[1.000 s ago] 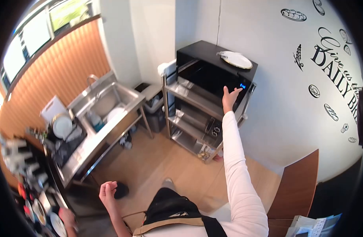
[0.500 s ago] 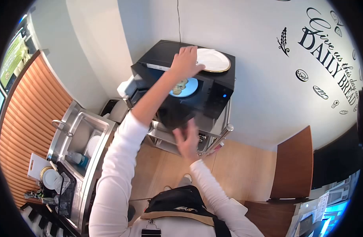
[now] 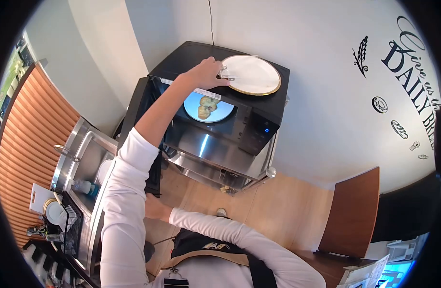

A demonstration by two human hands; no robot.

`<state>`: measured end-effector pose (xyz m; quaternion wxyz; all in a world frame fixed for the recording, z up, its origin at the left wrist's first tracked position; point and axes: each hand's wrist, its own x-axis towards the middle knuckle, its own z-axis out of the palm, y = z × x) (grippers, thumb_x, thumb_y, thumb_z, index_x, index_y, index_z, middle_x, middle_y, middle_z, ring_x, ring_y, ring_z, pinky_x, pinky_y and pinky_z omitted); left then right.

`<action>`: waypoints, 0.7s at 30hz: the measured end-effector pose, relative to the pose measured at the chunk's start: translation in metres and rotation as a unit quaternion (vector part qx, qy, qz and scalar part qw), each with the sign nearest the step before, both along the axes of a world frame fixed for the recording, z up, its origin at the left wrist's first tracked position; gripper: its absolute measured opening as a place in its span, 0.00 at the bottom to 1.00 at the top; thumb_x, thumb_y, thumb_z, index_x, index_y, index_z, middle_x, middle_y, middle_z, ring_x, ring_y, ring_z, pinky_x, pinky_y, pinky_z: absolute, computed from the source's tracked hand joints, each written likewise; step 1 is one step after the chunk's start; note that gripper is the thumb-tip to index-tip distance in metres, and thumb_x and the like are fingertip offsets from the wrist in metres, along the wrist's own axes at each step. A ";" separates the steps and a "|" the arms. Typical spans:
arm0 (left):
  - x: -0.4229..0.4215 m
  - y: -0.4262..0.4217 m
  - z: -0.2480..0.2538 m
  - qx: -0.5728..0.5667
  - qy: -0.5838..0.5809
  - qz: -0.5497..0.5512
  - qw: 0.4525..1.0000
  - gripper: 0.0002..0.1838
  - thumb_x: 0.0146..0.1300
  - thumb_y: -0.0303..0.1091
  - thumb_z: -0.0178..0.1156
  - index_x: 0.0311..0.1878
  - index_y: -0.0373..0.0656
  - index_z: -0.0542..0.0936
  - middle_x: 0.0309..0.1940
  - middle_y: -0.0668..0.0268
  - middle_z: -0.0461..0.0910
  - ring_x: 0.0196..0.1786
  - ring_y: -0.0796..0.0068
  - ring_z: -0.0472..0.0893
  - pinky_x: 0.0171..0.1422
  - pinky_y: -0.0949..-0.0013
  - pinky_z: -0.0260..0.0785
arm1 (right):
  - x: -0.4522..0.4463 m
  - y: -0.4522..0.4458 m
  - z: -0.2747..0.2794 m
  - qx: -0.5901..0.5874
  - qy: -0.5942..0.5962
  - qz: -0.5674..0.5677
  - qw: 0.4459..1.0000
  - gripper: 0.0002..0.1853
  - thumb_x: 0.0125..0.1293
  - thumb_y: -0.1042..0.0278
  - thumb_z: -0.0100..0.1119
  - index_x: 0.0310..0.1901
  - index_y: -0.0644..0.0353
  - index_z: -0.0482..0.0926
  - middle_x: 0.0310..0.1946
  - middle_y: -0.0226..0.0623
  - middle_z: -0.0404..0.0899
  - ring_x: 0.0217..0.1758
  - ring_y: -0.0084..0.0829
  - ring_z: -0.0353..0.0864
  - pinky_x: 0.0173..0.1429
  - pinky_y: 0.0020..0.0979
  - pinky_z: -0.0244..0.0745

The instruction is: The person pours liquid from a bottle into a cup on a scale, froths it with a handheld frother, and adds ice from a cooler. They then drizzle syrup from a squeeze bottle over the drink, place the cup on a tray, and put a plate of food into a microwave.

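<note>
My left hand (image 3: 206,74) is over the top of the black microwave (image 3: 175,57), its fingers closed around a small shiny, clear item (image 3: 224,73) that I cannot name for sure. That item is at the left rim of a white gold-rimmed plate (image 3: 254,74) on the microwave's top. The microwave door (image 3: 134,108) stands wide, swung to the left. Inside, browned pieces of food (image 3: 208,106) lie on a white plate (image 3: 223,115). Down at the door's lower corner is my right hand (image 3: 156,208), touching its edge; its fingers are mostly hidden.
A steel cart (image 3: 215,175) carries the microwave. To the left is a sink (image 3: 93,156) with a bottle (image 3: 86,187) in it, and a black dish rack (image 3: 72,225) with dishes beside it. A brown wooden panel (image 3: 352,213) stands at the right.
The microwave door has swung further out to the left. My right hand has moved left, to its lower corner. My left hand stays over the microwave's top, beside the gold-rimmed plate.
</note>
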<state>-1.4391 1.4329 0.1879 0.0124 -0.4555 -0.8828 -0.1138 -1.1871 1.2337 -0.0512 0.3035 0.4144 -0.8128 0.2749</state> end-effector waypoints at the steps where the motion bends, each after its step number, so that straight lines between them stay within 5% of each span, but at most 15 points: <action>1: 0.003 0.004 0.001 0.008 0.009 0.000 1.000 0.40 0.58 0.63 0.62 0.56 0.31 0.75 0.54 0.46 0.72 0.62 0.49 0.71 0.66 0.52 0.66 | 0.002 0.002 0.003 -0.007 -0.001 0.001 1.000 0.05 0.53 0.65 0.59 0.24 0.52 0.77 0.29 0.30 0.75 0.24 0.28 0.78 0.25 0.32 0.69; 6: 0.009 0.029 0.009 -0.057 0.010 0.021 0.998 0.44 0.59 0.65 0.60 0.62 0.31 0.70 0.56 0.46 0.71 0.65 0.50 0.68 0.67 0.53 0.65 | 0.019 0.048 0.041 -0.075 -0.022 -0.025 0.997 0.04 0.56 0.67 0.62 0.33 0.53 0.79 0.27 0.28 0.73 0.23 0.28 0.77 0.24 0.34 0.69; 11: 0.001 0.025 0.015 -0.088 0.011 0.003 0.996 0.41 0.60 0.64 0.59 0.58 0.30 0.73 0.55 0.45 0.71 0.61 0.48 0.71 0.65 0.53 0.66 | 0.035 0.105 0.020 -0.206 -0.049 -0.111 0.971 0.14 0.60 0.69 0.62 0.49 0.56 0.80 0.23 0.31 0.71 0.19 0.30 0.73 0.22 0.35 0.67; 12: 0.002 0.022 0.018 -0.097 0.013 -0.003 0.995 0.41 0.60 0.64 0.59 0.57 0.30 0.73 0.54 0.45 0.72 0.60 0.48 0.71 0.65 0.53 0.66 | 0.041 0.131 0.028 -0.154 -0.022 -0.168 0.974 0.15 0.60 0.70 0.63 0.50 0.57 0.81 0.23 0.31 0.71 0.20 0.31 0.73 0.23 0.35 0.67; 13: -0.003 0.018 0.017 -0.074 0.013 -0.007 0.997 0.41 0.61 0.63 0.59 0.57 0.30 0.72 0.54 0.45 0.72 0.59 0.48 0.72 0.65 0.53 0.66 | 0.048 0.152 0.034 -0.100 0.006 -0.222 0.970 0.16 0.59 0.71 0.64 0.50 0.58 0.81 0.22 0.32 0.71 0.20 0.32 0.72 0.24 0.36 0.68; 15: -0.017 0.007 0.011 -0.031 0.017 -0.016 0.999 0.40 0.63 0.62 0.58 0.58 0.29 0.71 0.52 0.45 0.73 0.59 0.47 0.72 0.65 0.54 0.66 | 0.052 0.166 0.022 -0.246 -0.039 -0.385 0.889 0.10 0.59 0.73 0.66 0.43 0.61 0.81 0.25 0.36 0.74 0.23 0.36 0.74 0.29 0.38 0.70; 17: -0.008 -0.017 0.024 0.038 0.035 -0.027 0.998 0.37 0.65 0.58 0.58 0.59 0.29 0.70 0.52 0.45 0.73 0.60 0.48 0.73 0.65 0.55 0.66 | 0.042 0.198 0.051 -0.252 0.044 -0.407 0.877 0.08 0.61 0.73 0.66 0.40 0.64 0.79 0.28 0.42 0.76 0.23 0.38 0.75 0.30 0.35 0.71; 21: 0.037 -0.089 0.046 0.243 0.024 -0.034 0.969 0.31 0.68 0.49 0.60 0.61 0.31 0.68 0.55 0.44 0.73 0.61 0.50 0.74 0.66 0.58 0.66 | 0.007 0.255 0.049 -0.348 -0.071 -0.493 0.794 0.11 0.62 0.71 0.67 0.41 0.66 0.78 0.31 0.44 0.79 0.27 0.39 0.79 0.33 0.32 0.74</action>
